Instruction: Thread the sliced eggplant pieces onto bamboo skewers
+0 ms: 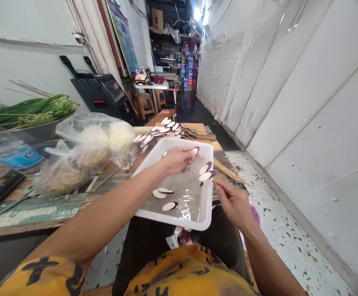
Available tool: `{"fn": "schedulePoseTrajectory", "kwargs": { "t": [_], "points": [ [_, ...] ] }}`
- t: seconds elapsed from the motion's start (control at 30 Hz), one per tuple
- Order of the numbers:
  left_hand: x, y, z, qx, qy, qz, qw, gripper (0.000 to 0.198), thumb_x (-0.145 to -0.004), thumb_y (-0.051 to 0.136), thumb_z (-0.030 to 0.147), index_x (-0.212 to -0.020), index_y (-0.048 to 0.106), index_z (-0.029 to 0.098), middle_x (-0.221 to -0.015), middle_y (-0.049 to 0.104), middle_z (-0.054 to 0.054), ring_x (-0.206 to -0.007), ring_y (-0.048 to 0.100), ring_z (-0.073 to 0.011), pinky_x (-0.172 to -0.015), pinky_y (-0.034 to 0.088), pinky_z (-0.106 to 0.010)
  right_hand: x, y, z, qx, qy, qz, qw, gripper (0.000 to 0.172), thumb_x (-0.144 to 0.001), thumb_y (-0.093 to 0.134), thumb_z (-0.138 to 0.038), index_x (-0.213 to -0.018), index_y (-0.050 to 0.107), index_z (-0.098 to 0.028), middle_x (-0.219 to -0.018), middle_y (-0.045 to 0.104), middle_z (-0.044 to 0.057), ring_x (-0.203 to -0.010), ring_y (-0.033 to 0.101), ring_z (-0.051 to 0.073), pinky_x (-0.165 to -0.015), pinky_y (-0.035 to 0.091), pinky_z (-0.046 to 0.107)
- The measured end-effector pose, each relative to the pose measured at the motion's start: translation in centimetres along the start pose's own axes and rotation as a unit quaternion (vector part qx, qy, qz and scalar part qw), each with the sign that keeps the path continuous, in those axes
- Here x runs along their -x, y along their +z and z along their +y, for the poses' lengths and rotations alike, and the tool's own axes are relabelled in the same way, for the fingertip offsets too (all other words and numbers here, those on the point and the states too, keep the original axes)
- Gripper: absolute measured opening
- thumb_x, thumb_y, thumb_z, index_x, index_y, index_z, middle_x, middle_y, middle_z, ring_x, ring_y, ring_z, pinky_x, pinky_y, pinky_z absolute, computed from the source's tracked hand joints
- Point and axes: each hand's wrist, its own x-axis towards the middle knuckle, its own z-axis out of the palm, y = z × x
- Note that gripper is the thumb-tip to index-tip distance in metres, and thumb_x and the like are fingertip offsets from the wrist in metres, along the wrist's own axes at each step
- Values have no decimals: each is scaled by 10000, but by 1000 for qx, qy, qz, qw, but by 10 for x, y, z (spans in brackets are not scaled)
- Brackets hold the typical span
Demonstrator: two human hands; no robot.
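Observation:
My right hand (pixel 233 201) is closed on the lower end of a thin wooden skewer (pixel 214 181), just right of the white tub. Two eggplant slices (pixel 206 176), white with purple skin at one end, are threaded on it. My left hand (pixel 179 159) pinches another eggplant slice (pixel 195 151) at the skewer's upper end. Whether the tip has gone through that slice I cannot tell. Below my hands, the white plastic tub (pixel 208 213) holds water and several loose slices (pixel 169 206). Behind the tub lies a pile of skewered eggplant slices (pixel 166 130).
Bare skewers (pixel 230 170) lie at the table's right edge. Plastic bags of food (pixel 64 168), a water bottle (pixel 18 154), a black-handled knife (pixel 3 187) and a bowl of green vegetables (pixel 37 111) fill the left. A white wall (pixel 305 102) runs along the right.

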Motion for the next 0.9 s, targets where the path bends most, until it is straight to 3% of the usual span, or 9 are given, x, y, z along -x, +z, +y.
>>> {"fn": "schedulePoseTrajectory", "kwargs": {
  "t": [0.17,0.4,0.73,0.9],
  "points": [
    [-2,-1,1,37,-25,2,999,115,-805,607,107,-759,690,43,-840,657,-126,-558,474,-36,-472,389,-142,0,1,1,3,1,-2,1000,262,-867,493,-230,-1024,693,-168,-932,740,56,-815,696,200,-702,529,291],
    [-2,3,3,103,-54,11,993,130,-816,558,51,-756,670,26,-765,637,-128,-536,470,-35,-431,380,-110,2,3,3,-5,-5,-1,1000,257,-868,493,-215,-1019,693,-158,-953,736,63,-838,694,195,-725,529,289],
    [0,5,5,98,-62,39,992,128,-812,556,35,-738,658,15,-750,637,-140,-508,461,-28,-401,361,-99,5,3,3,-11,-2,0,1000,253,-867,505,-222,-1028,690,-158,-970,734,65,-858,694,196,-747,538,291],
    [4,11,7,79,-57,50,994,134,-803,558,24,-715,658,10,-710,628,-131,-495,458,-29,-396,348,-108,5,3,2,0,-10,3,1000,257,-872,501,-226,-1023,693,-146,-939,740,62,-793,699,185,-687,540,270]
  ]
}}
